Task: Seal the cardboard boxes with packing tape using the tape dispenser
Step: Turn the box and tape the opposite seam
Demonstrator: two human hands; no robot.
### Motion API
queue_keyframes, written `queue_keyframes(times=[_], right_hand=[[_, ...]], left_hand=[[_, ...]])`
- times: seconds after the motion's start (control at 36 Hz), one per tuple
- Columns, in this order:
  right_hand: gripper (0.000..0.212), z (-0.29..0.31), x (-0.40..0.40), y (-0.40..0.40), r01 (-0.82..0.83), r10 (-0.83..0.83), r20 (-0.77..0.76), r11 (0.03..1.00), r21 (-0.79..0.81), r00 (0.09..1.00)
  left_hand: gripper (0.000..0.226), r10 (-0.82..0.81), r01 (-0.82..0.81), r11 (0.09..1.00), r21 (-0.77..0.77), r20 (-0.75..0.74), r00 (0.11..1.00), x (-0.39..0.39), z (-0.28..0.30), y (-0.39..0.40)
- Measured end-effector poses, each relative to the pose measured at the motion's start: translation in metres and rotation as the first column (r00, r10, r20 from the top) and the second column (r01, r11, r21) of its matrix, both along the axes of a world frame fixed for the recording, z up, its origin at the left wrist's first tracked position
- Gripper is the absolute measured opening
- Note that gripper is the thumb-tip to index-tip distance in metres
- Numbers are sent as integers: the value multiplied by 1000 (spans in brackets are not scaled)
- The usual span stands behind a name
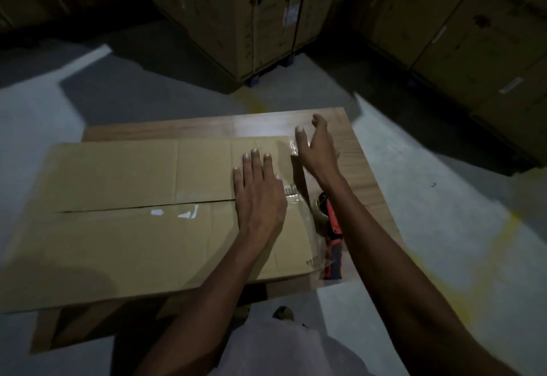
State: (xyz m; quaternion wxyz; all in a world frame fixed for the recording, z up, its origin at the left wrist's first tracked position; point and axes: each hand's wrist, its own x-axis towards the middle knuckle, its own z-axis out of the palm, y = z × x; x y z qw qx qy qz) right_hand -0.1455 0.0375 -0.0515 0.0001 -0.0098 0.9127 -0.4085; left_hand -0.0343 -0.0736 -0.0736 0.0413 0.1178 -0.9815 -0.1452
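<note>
Box: cardboard box [124, 221] lies on the tabletop [359, 168].
Left hand [259, 195]: flat, pressing its top seam.
Right hand [318, 150]: fingers spread, possibly touching tape [296, 150] at the box's edge.
Tape dispenser [333, 233]: beside the box, unheld.

the box [118, 227] at centre left was matt brown cardboard, its right end under glossy clear tape [299, 206]. the table [355, 150] beneath showed smooth, faintly shiny wood grain. the tape dispenser [334, 236] at lower right looked like red plastic.
</note>
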Motion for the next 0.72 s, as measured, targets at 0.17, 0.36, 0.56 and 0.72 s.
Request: queue_keyframes(times=[0.17,0.36,0.56,0.72], right_hand=[[66,-15,44,-12,-190,239,211,955,-229,948],[60,-28,83,12,164,236,480,740,-653,845],[87,-23,106,43,153,214,578,840,-520,787],[98,-5,120,11,152,145,523,862,-484,840]], left_hand=[[58,-6,7,999,-31,38,999,-3,-3,0],[59,6,-5,999,-32,33,999,-2,0,2],[59,-12,13,999,-35,41,999,-5,4,1],[59,-13,14,1000,-24,49,999,-3,3,-2]])
